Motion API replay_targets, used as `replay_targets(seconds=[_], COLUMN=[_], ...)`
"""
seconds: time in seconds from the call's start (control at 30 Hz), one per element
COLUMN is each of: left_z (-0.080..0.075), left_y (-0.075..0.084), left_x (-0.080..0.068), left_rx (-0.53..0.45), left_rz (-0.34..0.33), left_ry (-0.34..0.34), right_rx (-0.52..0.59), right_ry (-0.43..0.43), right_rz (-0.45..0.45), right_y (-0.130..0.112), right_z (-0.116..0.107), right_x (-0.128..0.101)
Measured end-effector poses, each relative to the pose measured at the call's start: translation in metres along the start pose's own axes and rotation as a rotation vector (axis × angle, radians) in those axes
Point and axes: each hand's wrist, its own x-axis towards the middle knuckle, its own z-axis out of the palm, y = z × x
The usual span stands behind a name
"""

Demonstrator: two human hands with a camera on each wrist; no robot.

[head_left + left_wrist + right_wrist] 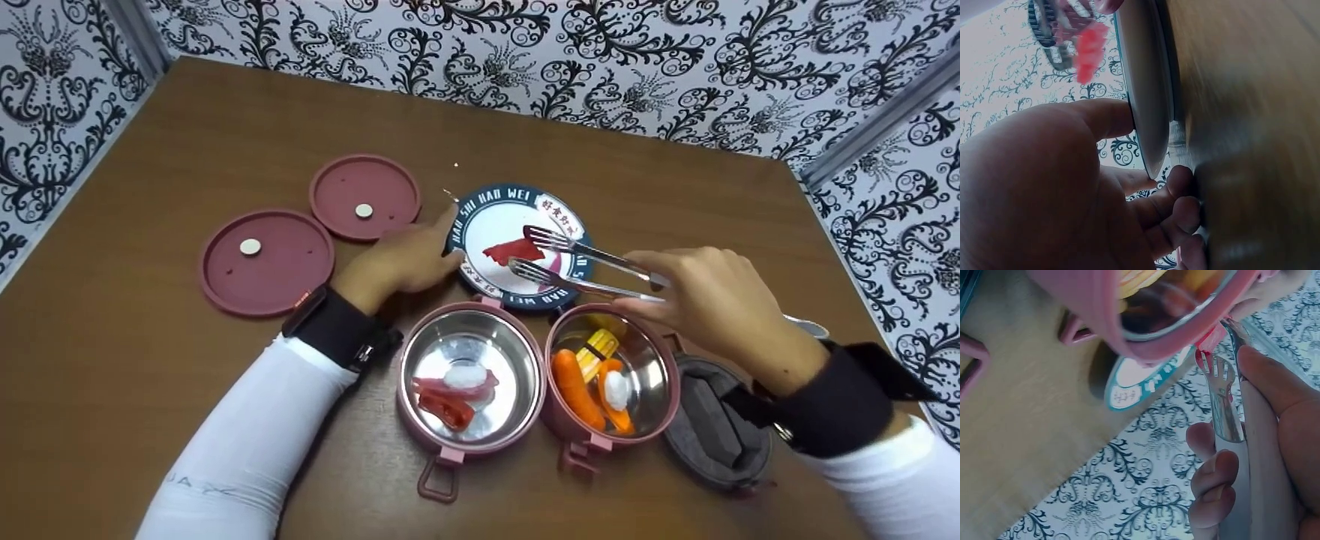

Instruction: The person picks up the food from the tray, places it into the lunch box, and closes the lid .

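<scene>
My right hand (712, 300) holds metal tongs with fork-shaped ends (581, 251), thumb on one arm and curled fingers on the other. Between the tips is a thin red piece of food (514, 251), which the left wrist view shows raised off the plate. Under it lies a white plate with a dark lettered rim (487, 285). My left hand (412, 259) grips that plate's left edge between thumb and forefinger; its other fingers (1185, 214) curl down by the table. Near me, a steel-lined pink pot (405, 382) contains red slices and a white piece.
Touching that pot on the right, a second pink pot (667, 420) contains an orange carrot-like piece, yellow corn and other food. Two round pink lids (281, 277) lie at left. A grey fabric pouch (724, 442) sits under my right forearm. Patterned walls (495, 60) edge the table.
</scene>
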Motion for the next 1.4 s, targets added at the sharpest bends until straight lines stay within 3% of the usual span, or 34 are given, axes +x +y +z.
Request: replay_targets(seconds=[0.27, 0.77, 1.0, 1.4], left_z=[0.001, 0.001, 0.001, 0.003], left_y=[-0.002, -0.005, -0.004, -0.005], left_x=[0.001, 0.002, 0.001, 0.002], left_rx=[-0.007, -0.009, -0.022, -0.031], left_rz=[0.016, 0.023, 0.014, 0.000], left_ry=[0.007, 0.011, 0.001, 0.000], right_rx=[0.009, 0.005, 0.023, 0.021], right_ry=[0.109, 0.167, 0.162, 0.169], right_rz=[-0.111, -0.252, -0.230, -0.117], right_y=[-0.017, -0.044, -0.045, -0.034], right_z=[-0.015, -0.013, -0.011, -0.010], right_x=[-0.026, -0.039, -0.039, -0.039])
